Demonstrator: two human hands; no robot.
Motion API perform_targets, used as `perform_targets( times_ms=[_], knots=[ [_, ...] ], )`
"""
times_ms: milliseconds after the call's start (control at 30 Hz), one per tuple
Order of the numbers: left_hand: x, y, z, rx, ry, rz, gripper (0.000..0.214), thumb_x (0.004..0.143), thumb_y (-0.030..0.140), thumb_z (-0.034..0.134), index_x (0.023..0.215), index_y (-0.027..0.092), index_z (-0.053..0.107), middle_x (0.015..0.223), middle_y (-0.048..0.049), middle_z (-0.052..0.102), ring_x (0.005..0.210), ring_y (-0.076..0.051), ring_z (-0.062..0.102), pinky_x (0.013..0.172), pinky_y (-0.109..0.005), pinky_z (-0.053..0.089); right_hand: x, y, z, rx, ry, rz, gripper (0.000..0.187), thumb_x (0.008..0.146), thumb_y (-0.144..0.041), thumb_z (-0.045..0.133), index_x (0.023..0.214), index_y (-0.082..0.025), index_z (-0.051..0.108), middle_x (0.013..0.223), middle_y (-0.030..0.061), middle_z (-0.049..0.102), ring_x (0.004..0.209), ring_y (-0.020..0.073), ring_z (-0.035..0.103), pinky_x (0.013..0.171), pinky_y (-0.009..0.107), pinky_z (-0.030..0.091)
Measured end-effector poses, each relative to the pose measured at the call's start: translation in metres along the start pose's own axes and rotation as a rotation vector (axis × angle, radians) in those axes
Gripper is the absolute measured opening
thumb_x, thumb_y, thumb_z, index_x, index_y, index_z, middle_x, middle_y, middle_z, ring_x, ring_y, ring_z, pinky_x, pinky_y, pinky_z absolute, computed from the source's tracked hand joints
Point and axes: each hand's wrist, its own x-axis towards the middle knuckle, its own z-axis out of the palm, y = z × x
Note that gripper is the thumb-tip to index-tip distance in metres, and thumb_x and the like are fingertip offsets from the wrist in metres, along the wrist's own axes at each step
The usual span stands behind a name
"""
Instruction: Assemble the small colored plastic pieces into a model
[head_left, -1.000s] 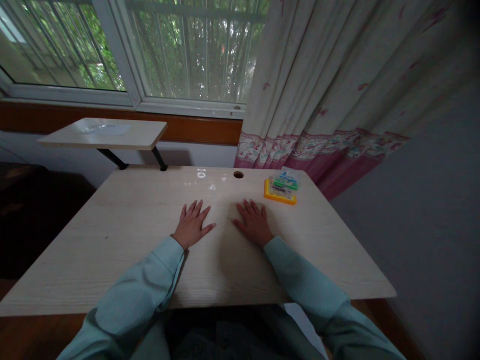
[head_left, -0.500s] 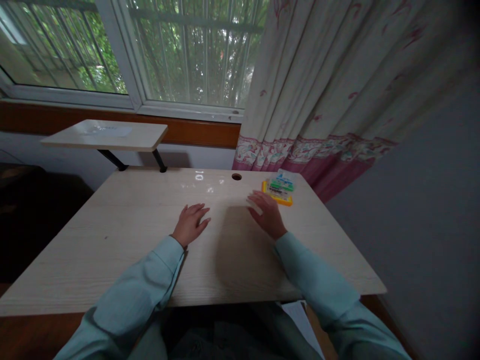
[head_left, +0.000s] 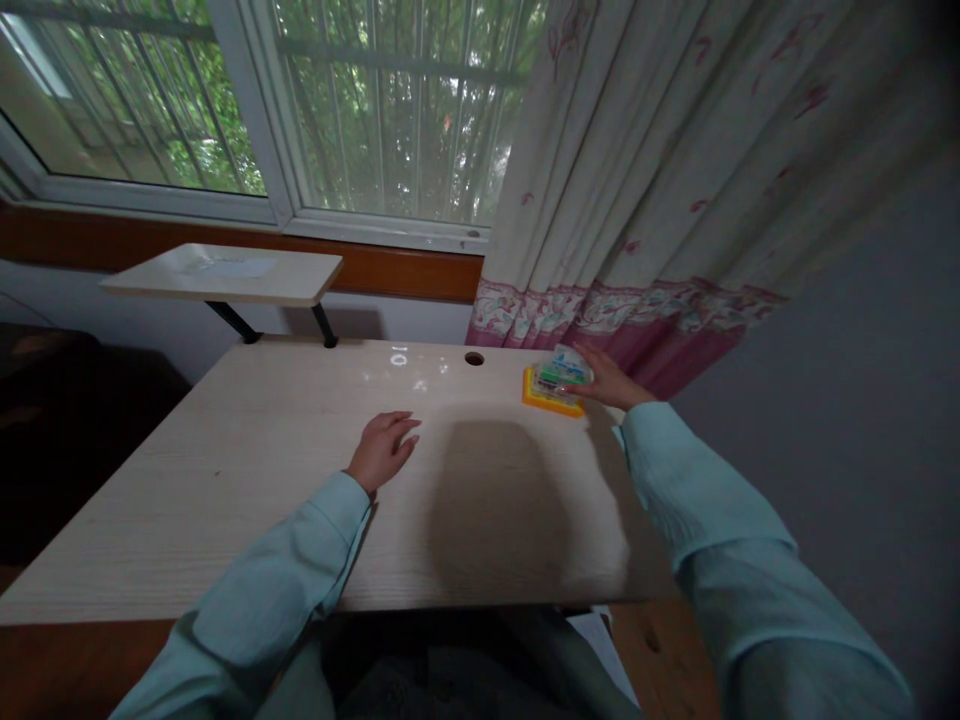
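My right hand (head_left: 604, 380) is at the far right of the desk, its thumb and fingers closed round the right side of a small clear plastic case (head_left: 559, 372). Green and blue show in the case; its exact contents are too small to make out. Under and in front of it lies a flat yellow case (head_left: 551, 404), partly covered. My left hand (head_left: 381, 450) rests at the middle of the desk, fingers loosely apart and slightly bent, holding nothing.
The pale wooden desk (head_left: 285, 500) has a round cable hole (head_left: 474, 358) near its back edge. A raised shelf (head_left: 247, 275) on black legs stands at the back left. A flowered curtain (head_left: 600, 200) hangs behind the cases, beside a barred window (head_left: 397, 110).
My right hand has moved right and away from me, from the left of the cases to their right side, and has closed on the clear case. My left hand is nearly still.
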Motion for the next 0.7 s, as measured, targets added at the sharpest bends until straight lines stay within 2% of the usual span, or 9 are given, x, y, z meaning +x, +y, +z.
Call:
perform_targets(
  times_ms=[100,133,233,400,500,567,700],
  knots=[
    [0.0,0.001,-0.001,0.006,-0.006,-0.004,0.032,0.092,0.037,0.051,0.117,0.024,0.066,0.125,-0.0083,0.062,0.116,-0.023,0.056,0.104,-0.043,0.043,0.003,0.007,0.006,0.138,-0.202,0.028,0.082,0.073,-0.045,0.074,0.141,-0.012,0.044,0.13,0.0219,0.059,0.112,0.0277,0.062,0.093,0.043,0.049],
    [0.0,0.002,-0.002,0.006,-0.009,-0.005,0.032,0.092,0.037,0.051,0.116,0.024,0.066,0.125,-0.0083,0.062,0.116,-0.023,0.056,0.104,-0.043,0.043,0.003,0.007,0.006,0.165,-0.202,0.038,0.077,0.077,-0.046,0.07,0.141,-0.012,0.043,0.129,0.0211,0.059,0.111,0.0264,0.062,0.093,0.042,0.049],
    [0.0,0.002,-0.001,0.005,-0.011,-0.005,0.032,0.092,0.037,0.051,0.116,0.024,0.067,0.125,-0.0084,0.061,0.116,-0.023,0.055,0.104,-0.044,0.043,0.002,0.002,0.004,0.151,-0.143,0.037,0.065,0.087,-0.053,0.054,0.136,-0.011,0.05,0.127,0.0206,0.061,0.111,0.0254,0.062,0.095,0.043,0.048],
    [0.0,0.001,0.0,-0.01,-0.016,-0.015,0.031,0.091,0.037,0.051,0.115,0.025,0.067,0.126,-0.0087,0.061,0.117,-0.024,0.055,0.105,-0.047,0.043,0.0,-0.023,-0.009,0.065,0.037,0.02,0.063,0.085,-0.066,0.048,0.123,-0.017,0.061,0.125,0.0165,0.061,0.116,0.0285,0.057,0.101,0.05,0.045],
    [0.002,0.007,-0.004,-0.056,0.014,-0.007,0.03,0.092,0.037,0.051,0.116,0.025,0.066,0.126,-0.0086,0.061,0.118,-0.024,0.055,0.105,-0.047,0.043,-0.003,-0.062,-0.012,0.062,0.102,-0.035,0.061,0.086,-0.064,0.047,0.126,-0.019,0.06,0.124,0.0156,0.06,0.117,0.0294,0.054,0.101,0.049,0.044],
    [0.005,0.015,-0.007,-0.132,0.043,-0.003,0.031,0.093,0.037,0.051,0.118,0.025,0.065,0.125,-0.0083,0.061,0.119,-0.023,0.054,0.107,-0.046,0.041,-0.009,-0.098,-0.006,0.086,0.083,-0.134,0.059,0.086,-0.063,0.049,0.127,-0.022,0.059,0.122,0.0118,0.061,0.117,0.0275,0.053,0.102,0.046,0.043],
    [0.008,0.029,-0.009,-0.477,0.061,-0.052,0.041,0.094,0.039,0.05,0.132,0.023,0.052,0.13,-0.0105,0.058,0.122,-0.021,0.054,0.11,-0.043,0.041,-0.03,-0.173,0.025,0.25,-0.115,-0.315,0.061,0.085,-0.062,0.055,0.128,-0.018,0.059,0.122,0.0119,0.063,0.114,0.0247,0.055,0.101,0.04,0.043]
  ],
)
